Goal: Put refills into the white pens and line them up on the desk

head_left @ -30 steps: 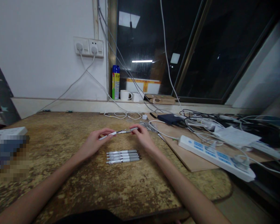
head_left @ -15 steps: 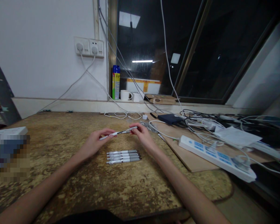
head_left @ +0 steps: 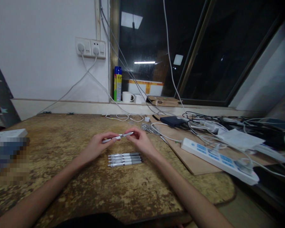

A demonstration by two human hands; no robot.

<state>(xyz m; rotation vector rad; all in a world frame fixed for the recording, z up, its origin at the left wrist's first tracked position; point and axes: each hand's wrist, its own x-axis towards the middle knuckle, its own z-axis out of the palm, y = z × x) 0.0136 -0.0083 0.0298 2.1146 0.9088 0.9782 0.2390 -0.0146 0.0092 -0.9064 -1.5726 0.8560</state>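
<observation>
My left hand point(head_left: 96, 146) pinches the white and grey barrel of a pen point(head_left: 118, 137) above the table. My right hand point(head_left: 142, 143) has its thumb and fingers closed on the pen's grey front section point(head_left: 128, 134). The two pen parts meet end to end between my hands, slightly tilted up to the right. Whether they are fully joined is too small to tell. Just below my hands, several white and grey pens point(head_left: 124, 160) lie side by side on the worn wooden table point(head_left: 109, 193).
A white power strip point(head_left: 218, 160) lies on a brown board point(head_left: 180, 150) at the right, among tangled cables and papers point(head_left: 242, 138). Small clear plastic bits point(head_left: 147, 127) lie beyond my right hand. A spray can point(head_left: 117, 84) and a white mug point(head_left: 127, 97) stand on the windowsill.
My right hand has moved left, towards my left hand. The dark thin refill that showed between the two pen parts is now covered, and the parts have come together.
</observation>
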